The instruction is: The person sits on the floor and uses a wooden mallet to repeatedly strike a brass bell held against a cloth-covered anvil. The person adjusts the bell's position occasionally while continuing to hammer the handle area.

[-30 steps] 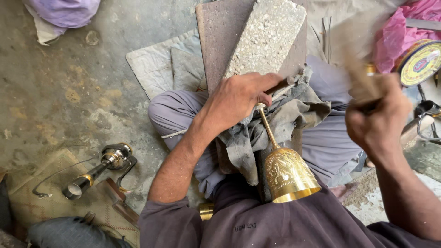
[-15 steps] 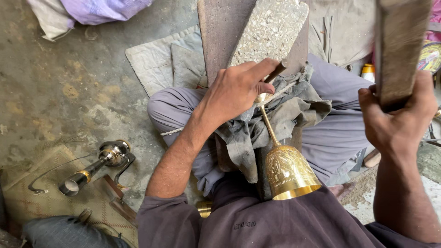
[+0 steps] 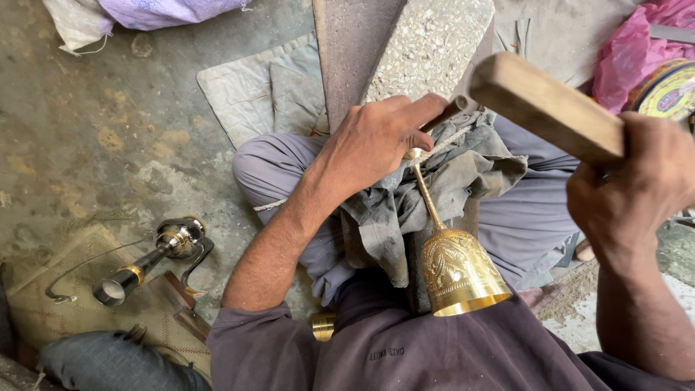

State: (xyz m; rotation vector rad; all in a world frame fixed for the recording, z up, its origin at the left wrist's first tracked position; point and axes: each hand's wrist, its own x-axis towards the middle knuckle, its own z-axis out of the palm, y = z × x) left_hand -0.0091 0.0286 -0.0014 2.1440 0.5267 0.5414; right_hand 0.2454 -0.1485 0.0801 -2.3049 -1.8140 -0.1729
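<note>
Left hand (image 3: 376, 145) closed around a small punch, pinning the brass goblet's (image 3: 456, 271) stem on the rag-padded block (image 3: 434, 43) for support; right hand (image 3: 637, 181) fists 1 wooden mallet (image 3: 543, 105), raised to strike.

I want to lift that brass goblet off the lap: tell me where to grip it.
Grip the brass goblet by its thin stem, just above the bowl, coming from the side. The stem is slim, bare and tilted there, while the left hand covers its upper end.
</note>
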